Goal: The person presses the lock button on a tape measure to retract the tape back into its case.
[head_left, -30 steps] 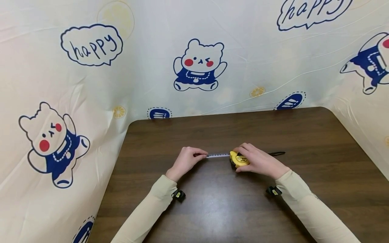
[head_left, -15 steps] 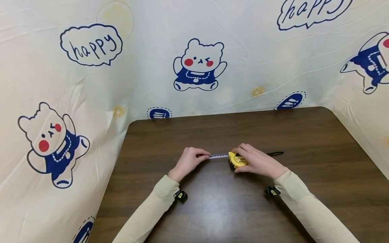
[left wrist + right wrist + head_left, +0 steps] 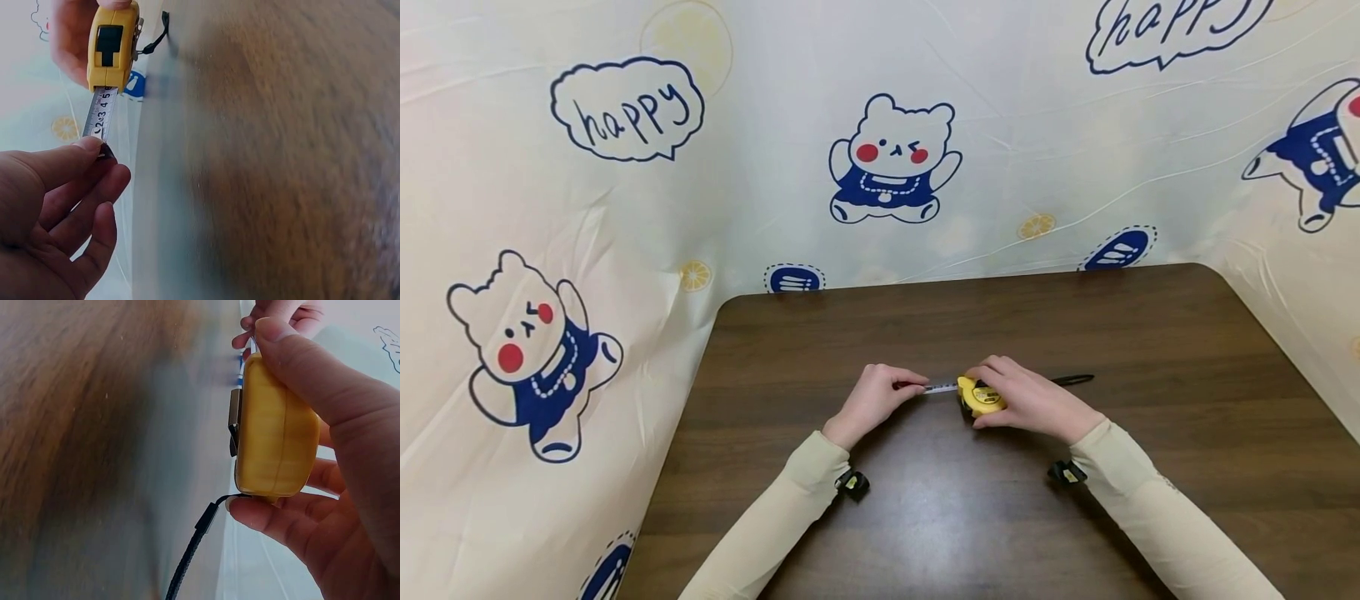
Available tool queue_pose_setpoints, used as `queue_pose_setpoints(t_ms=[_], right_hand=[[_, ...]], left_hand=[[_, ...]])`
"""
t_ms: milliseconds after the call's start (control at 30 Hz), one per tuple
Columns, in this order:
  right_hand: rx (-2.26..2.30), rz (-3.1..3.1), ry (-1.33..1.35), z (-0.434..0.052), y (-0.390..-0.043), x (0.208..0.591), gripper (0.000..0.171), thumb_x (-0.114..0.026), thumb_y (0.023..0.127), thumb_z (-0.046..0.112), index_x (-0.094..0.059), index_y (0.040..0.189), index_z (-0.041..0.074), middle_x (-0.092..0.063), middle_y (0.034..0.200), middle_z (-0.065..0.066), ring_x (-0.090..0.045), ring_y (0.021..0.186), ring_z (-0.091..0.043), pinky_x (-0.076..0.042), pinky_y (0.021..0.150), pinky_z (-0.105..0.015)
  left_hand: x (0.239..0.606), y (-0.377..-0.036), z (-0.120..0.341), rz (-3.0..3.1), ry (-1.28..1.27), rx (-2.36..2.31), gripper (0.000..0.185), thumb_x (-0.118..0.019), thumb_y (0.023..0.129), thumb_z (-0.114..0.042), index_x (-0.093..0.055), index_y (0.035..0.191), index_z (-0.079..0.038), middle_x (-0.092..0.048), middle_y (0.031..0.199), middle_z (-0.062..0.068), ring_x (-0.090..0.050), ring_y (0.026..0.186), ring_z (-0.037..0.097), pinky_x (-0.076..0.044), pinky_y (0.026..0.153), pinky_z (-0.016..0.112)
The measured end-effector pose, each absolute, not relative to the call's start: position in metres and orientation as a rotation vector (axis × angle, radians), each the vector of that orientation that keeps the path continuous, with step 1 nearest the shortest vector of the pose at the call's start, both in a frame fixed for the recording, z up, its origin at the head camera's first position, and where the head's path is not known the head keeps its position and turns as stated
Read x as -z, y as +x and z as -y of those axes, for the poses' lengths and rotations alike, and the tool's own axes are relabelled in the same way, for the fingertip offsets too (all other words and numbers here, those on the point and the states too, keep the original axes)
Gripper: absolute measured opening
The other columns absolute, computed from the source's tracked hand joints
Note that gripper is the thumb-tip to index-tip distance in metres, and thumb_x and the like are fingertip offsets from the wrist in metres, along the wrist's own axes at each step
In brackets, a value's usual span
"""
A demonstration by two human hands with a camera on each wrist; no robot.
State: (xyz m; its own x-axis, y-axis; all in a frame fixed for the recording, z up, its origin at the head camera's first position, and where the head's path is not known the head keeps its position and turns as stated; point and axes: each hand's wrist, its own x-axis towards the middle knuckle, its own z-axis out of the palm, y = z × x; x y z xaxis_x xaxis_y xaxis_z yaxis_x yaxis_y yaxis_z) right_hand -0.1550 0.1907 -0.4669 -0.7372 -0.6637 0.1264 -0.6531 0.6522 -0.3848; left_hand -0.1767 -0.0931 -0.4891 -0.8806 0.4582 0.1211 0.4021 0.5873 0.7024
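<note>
A yellow tape measure point(image 3: 979, 396) rests on the dark wooden table point(image 3: 1000, 517), and my right hand point(image 3: 1026, 400) grips its case point(image 3: 275, 434). A short length of white tape blade point(image 3: 942, 387) runs out to the left. My left hand point(image 3: 880, 398) pinches the blade's end hook point(image 3: 103, 150) between thumb and forefinger. In the left wrist view the blade point(image 3: 100, 112) shows numbers up to about five before the case point(image 3: 112, 44). A black wrist strap point(image 3: 1071, 380) trails right from the case, also seen as a cord point(image 3: 190, 556).
A printed cloth with bears point(image 3: 891, 162) and "happy" bubbles point(image 3: 625, 108) hangs close behind and at both sides of the table. The table's far edge point(image 3: 955, 279) lies just beyond the hands. Small black clips sit by each wrist cuff point(image 3: 853, 482).
The two hands have come closer together: the left hand slid right and the case slid slightly left, so the exposed blade is shorter.
</note>
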Motion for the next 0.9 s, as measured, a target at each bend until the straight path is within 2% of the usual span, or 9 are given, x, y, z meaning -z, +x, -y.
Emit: queue_pose_setpoints(t_ms=[400, 900], right_hand=[[0.647, -2.811, -1.16, -0.185, -0.153, 0.469, 0.066, -0.087, 0.085, 0.041, -0.061, 0.137, 0.009, -0.059, 0.123, -0.002, -0.055, 0.106, -0.015, -0.054, 0.09, -0.037], [0.67, -2.79, -1.218, -0.181, -0.151, 0.472, 0.064, -0.087, 0.086, 0.041, -0.061, 0.136, 0.011, -0.059, 0.121, -0.001, -0.055, 0.107, -0.014, -0.054, 0.09, -0.036]], left_hand=[[0.489, -0.176, 0.083, -2.698, 0.756, -1.189, 0.016, -0.076, 0.097, -0.015, -0.083, 0.111, -0.012, -0.08, 0.105, 0.001, -0.074, 0.096, 0.009, -0.059, 0.081, 0.026], [0.487, -0.172, 0.072, -2.658, 0.778, -1.212, 0.018, -0.074, 0.098, -0.015, -0.082, 0.114, -0.012, -0.079, 0.108, 0.003, -0.074, 0.1, 0.012, -0.059, 0.085, 0.027]])
